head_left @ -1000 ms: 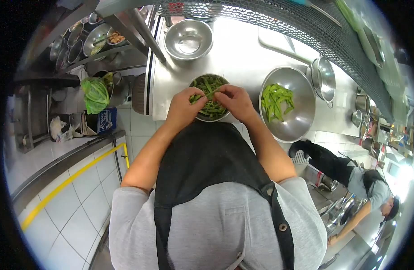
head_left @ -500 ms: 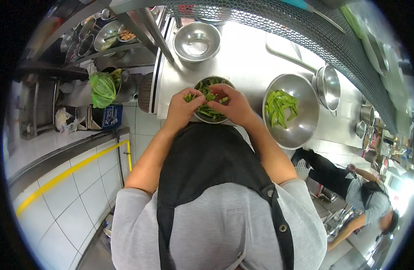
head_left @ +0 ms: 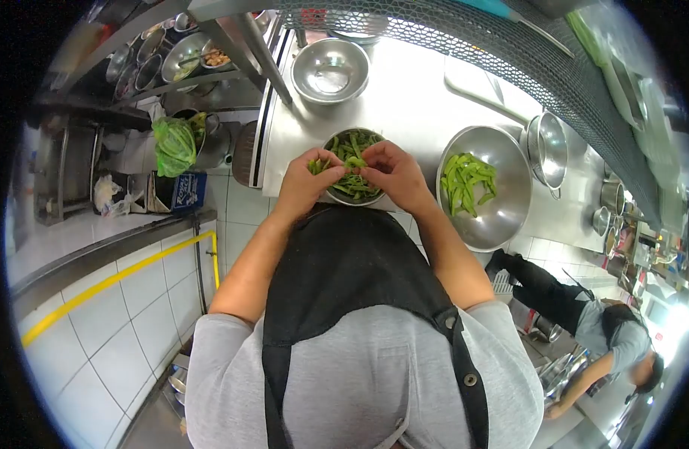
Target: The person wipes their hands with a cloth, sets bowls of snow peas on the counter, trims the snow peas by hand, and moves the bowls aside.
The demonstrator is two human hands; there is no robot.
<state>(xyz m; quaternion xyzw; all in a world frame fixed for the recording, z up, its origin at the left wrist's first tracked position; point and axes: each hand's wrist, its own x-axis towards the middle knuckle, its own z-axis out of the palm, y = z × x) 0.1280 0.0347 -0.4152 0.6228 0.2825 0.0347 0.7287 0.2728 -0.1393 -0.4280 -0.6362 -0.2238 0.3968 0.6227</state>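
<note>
Over a small metal bowl [head_left: 350, 200] of green pea pods [head_left: 355, 141], both my hands meet close together. My left hand [head_left: 308, 183] is closed, with green pods between its curled fingers and thumb. Pinched between the fingertips of both hands is a light green pea pod [head_left: 353, 162]. My right hand [head_left: 398, 178] grips its right end with thumb and forefinger. To the right, a large metal bowl [head_left: 509, 217] holds more pea pods [head_left: 468, 182].
Behind my hands stands a shiny metal bowl [head_left: 330, 71]. Metal strainers [head_left: 548, 150] sit at the right of the steel counter [head_left: 412, 97]. A mesh shelf [head_left: 464, 45] hangs over the back. A bagged cabbage [head_left: 174, 146] is at left. Another person [head_left: 610, 325] works at far right.
My right hand's fingers have closed in toward my left hand, and a pea pod now shows between both sets of fingertips. The other person's arm has shifted slightly.
</note>
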